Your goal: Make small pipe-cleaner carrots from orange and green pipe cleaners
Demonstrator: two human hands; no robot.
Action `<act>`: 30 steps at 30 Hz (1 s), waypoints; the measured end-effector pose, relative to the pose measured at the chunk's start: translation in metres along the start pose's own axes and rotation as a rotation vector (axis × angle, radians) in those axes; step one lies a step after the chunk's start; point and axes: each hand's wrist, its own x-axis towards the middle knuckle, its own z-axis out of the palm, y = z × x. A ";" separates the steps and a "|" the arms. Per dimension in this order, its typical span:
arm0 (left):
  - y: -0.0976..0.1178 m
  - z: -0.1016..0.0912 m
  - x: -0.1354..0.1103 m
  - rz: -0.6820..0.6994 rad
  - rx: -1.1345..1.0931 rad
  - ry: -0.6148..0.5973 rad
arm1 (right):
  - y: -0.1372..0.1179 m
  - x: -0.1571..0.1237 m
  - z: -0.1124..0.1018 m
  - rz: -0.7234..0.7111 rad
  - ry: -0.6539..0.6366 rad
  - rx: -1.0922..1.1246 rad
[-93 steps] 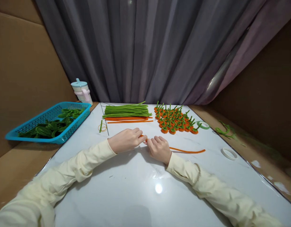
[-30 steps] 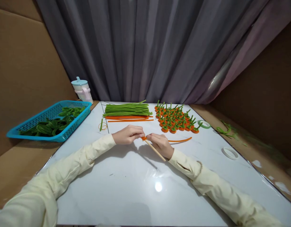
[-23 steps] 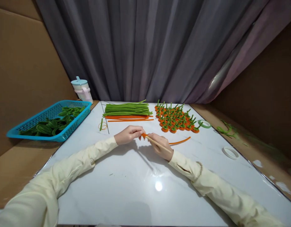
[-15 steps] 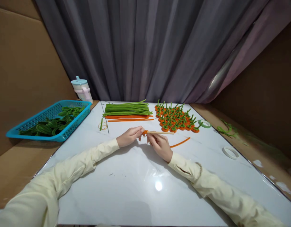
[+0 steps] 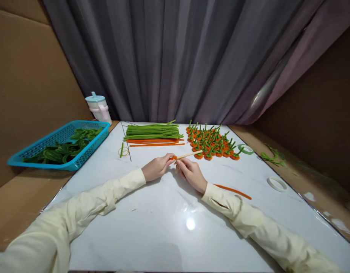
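My left hand (image 5: 157,167) and my right hand (image 5: 191,174) meet over the middle of the white table (image 5: 152,223). Between their fingertips sits the coiled end of an orange pipe cleaner (image 5: 173,157), pinched by my left fingers. My right hand holds a thin wooden stick (image 5: 189,154) that points up and right from the coil. The loose tail of the orange pipe cleaner (image 5: 233,191) trails on the table to the right of my right wrist.
Bundles of green pipe cleaners (image 5: 152,132) and orange pipe cleaners (image 5: 154,142) lie at the back. Several finished orange-and-green pieces (image 5: 212,143) sit beside them. A blue basket (image 5: 58,145) of green shapes and a lidded cup (image 5: 98,108) stand left. Tape rings (image 5: 275,184) lie right.
The stick has swung from pointing down-right toward me to pointing up-right. The orange tail has swept from behind my right hand round to the near right.
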 end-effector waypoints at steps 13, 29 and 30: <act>-0.010 0.017 -0.011 0.252 0.590 0.001 | -0.008 0.000 -0.008 -0.150 -0.193 -0.627; -0.002 0.015 -0.011 0.422 0.637 -0.141 | -0.038 0.006 -0.035 -0.543 -0.561 -1.265; -0.003 0.015 -0.011 0.449 0.630 -0.146 | -0.037 0.007 -0.037 -0.562 -0.574 -1.245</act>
